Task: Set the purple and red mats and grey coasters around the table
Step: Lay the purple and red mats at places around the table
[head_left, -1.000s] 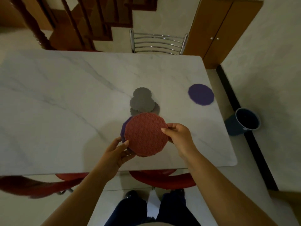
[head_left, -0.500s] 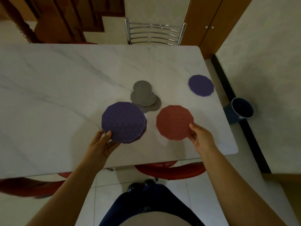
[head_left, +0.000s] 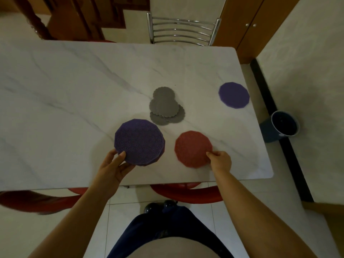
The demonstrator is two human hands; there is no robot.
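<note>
your left hand (head_left: 113,165) grips mat stack (head_left: 139,142), kept as supply | right hand (head_left: 220,161) pinches red mat (head_left: 192,148) flat on table (head_left: 74,81), seating the place | grey coasters (head_left: 165,107) untouched

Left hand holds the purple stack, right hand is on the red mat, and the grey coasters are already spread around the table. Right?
Not quite. In the head view the grey coasters sit bunched in one overlapping pile mid-table. The left hand does hold the purple stack, the right hand the red mat.

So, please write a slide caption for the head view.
Left hand holds stacked mats; right hand places red mat near grey coasters.
</note>
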